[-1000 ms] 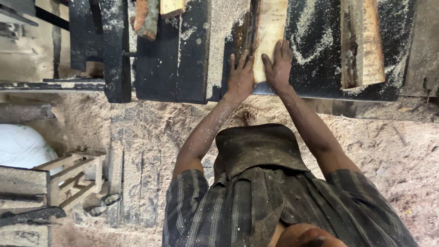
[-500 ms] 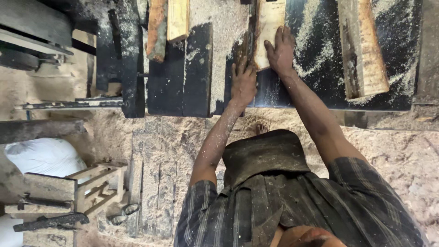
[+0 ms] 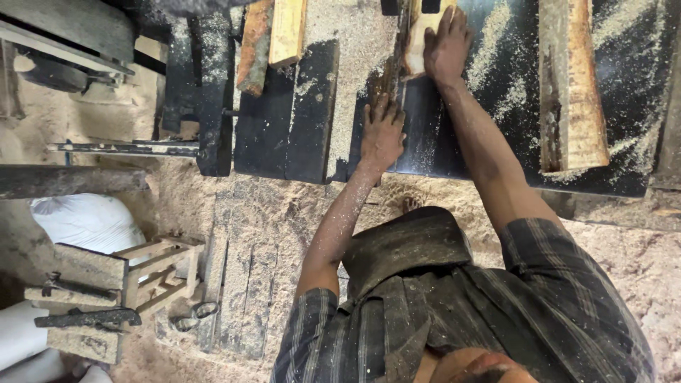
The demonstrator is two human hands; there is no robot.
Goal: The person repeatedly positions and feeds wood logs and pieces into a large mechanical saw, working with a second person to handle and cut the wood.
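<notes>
Left hand point(image 3: 381, 135): flat and open on the dark bark edge of the plank point(image 3: 418, 42), gripping nothing.
Right hand point(image 3: 445, 46): open palm pressing the plank top.
Plank: on the black saw table point(image 3: 496, 128), far end out of view.
Risk: I think my fingers could slip forward on the sawdust.

a bulging white sack point(image 3: 89, 221) lies at the left edge of the frame on the sawdust. another white sack point(image 3: 21, 340) sits in the lower left corner.

Rough pale wood plank point(image 3: 424, 32); dusty black table point(image 3: 496, 106).
</notes>
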